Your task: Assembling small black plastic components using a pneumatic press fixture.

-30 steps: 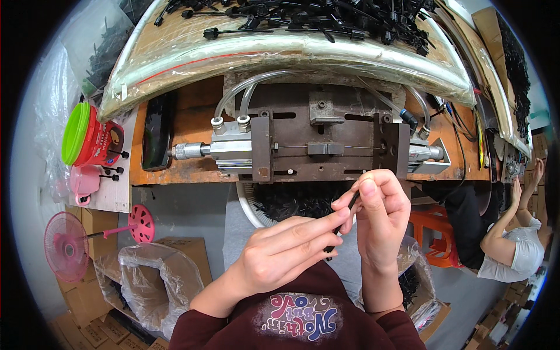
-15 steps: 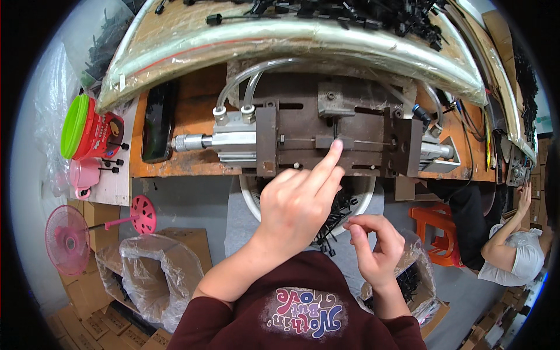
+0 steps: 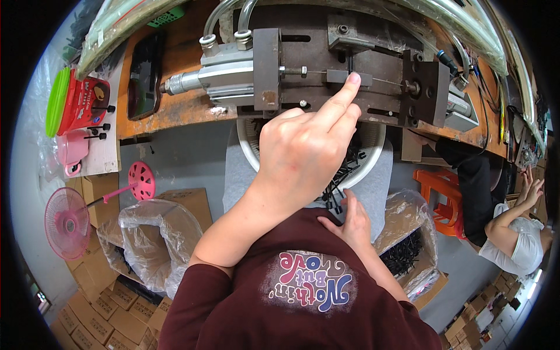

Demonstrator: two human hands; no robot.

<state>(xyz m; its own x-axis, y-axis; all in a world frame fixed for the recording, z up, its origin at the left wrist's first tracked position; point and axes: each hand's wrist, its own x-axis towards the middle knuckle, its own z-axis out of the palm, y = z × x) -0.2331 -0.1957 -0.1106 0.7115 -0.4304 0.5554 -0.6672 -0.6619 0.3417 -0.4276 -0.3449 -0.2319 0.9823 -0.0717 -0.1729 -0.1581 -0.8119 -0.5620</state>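
My left hand [image 3: 306,140] reaches over a dark metal clamping fixture [image 3: 315,52]. Its index finger is stretched out, the tip on a small grey block [image 3: 340,77] at the fixture's middle; the other fingers bend partly under the palm. A thin rod runs through the block's line, and a bolt [image 3: 294,70] sticks out from the left plate. Close to my lap, my right hand [image 3: 354,224] holds nothing visible, with thumb and fingers apart. Beside its fingertips, black cable-like parts with knobbed ends [image 3: 335,195] hang over the rim of a white basket [image 3: 373,160].
Air cylinders [image 3: 227,76] with clear hoses flank the fixture. A phone [image 3: 144,76] and a red tub [image 3: 87,102] are at left. Below stand a pink fan [image 3: 67,221] and plastic-lined boxes [image 3: 146,251]. An orange stool [image 3: 437,198] and another person [image 3: 513,233] are at right.
My right hand has dropped toward my lap and the basket, its fingers opening. The left bolt sticks out farther toward the block. The view has shifted; my left index finger stays at the block.
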